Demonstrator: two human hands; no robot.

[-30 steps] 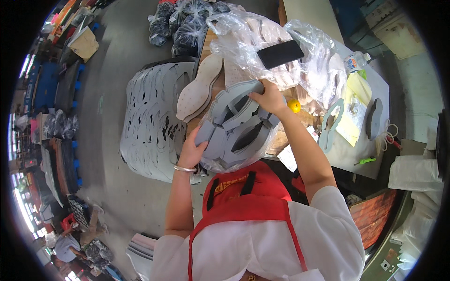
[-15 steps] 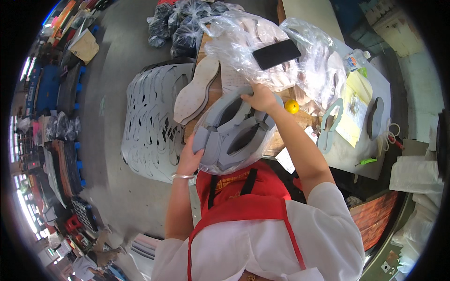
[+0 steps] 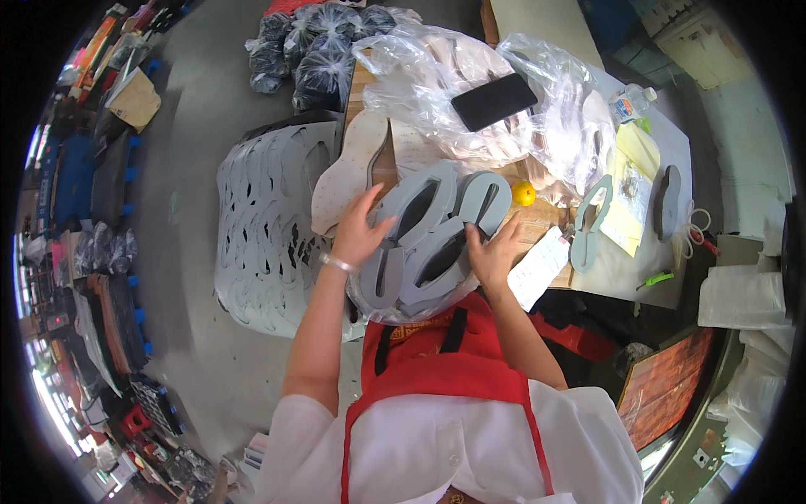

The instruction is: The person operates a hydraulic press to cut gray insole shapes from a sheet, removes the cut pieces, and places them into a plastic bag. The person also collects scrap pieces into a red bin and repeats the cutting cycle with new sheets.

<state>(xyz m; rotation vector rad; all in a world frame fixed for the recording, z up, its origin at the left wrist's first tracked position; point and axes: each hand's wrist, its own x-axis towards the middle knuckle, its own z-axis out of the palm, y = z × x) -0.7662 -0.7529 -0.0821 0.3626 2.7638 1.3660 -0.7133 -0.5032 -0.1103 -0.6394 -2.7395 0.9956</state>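
Note:
Grey sole-shaped foam pieces with cut-out middles [image 3: 430, 265] stand packed in a clear plastic bag [image 3: 395, 317] on the near edge of the wooden table, close against my red apron. My left hand [image 3: 359, 233] is at the left side of the pieces, its fingers spread and pointing toward their far end. On the right side, my right hand [image 3: 495, 254] rests against the bundle, thumb at the edge of one piece and fingers apart. Neither hand is closed around anything. The undersides of the pieces are hidden.
Cut grey foam sheets [image 3: 269, 227] are stacked left of the table, beside pale insoles [image 3: 348, 172]. Beyond lie clear bags of pale pieces [image 3: 470, 71] topped by a black phone [image 3: 494, 102]. A yellow round fruit [image 3: 523, 193] and white paper [image 3: 539, 267] lie to the right.
My right hand has come from the far end of the bundle to its right side. My left hand has moved farther up and spread open. The foam pieces sit rearranged in the bag.

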